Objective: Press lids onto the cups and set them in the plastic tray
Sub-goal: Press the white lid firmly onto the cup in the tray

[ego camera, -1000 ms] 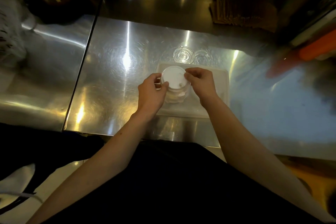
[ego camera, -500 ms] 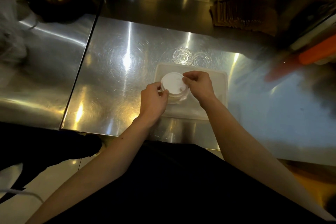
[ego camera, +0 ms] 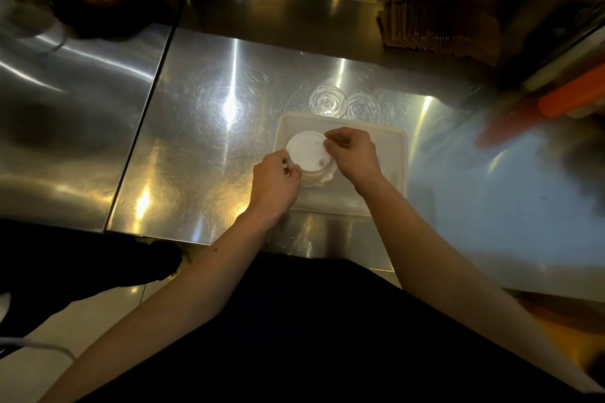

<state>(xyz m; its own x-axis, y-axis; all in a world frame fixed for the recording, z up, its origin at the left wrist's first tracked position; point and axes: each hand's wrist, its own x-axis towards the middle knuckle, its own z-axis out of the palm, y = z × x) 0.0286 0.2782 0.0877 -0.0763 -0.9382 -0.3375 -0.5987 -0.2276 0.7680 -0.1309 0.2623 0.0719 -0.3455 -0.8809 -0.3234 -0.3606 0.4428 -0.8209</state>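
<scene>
A cup with a white lid [ego camera: 306,150] stands in the left half of the pale plastic tray [ego camera: 389,154] on the steel counter. My left hand [ego camera: 276,183] pinches the lid's near-left rim. My right hand [ego camera: 352,154] pinches its far-right rim. Below the lid only a bit of the cup's side [ego camera: 316,178] shows. Two clear glass cups [ego camera: 327,101] [ego camera: 361,106] stand side by side just beyond the tray's far edge, without lids.
The steel counter [ego camera: 203,127] stretches left of the tray, with a seam to a second steel surface [ego camera: 75,114]. A brown stack [ego camera: 435,28] lies at the back right. An orange object [ego camera: 569,96] and blurred items sit at the far right.
The lidded cup has come down in the tray, with both hands staying on the lid's rim. The view has shifted slightly.
</scene>
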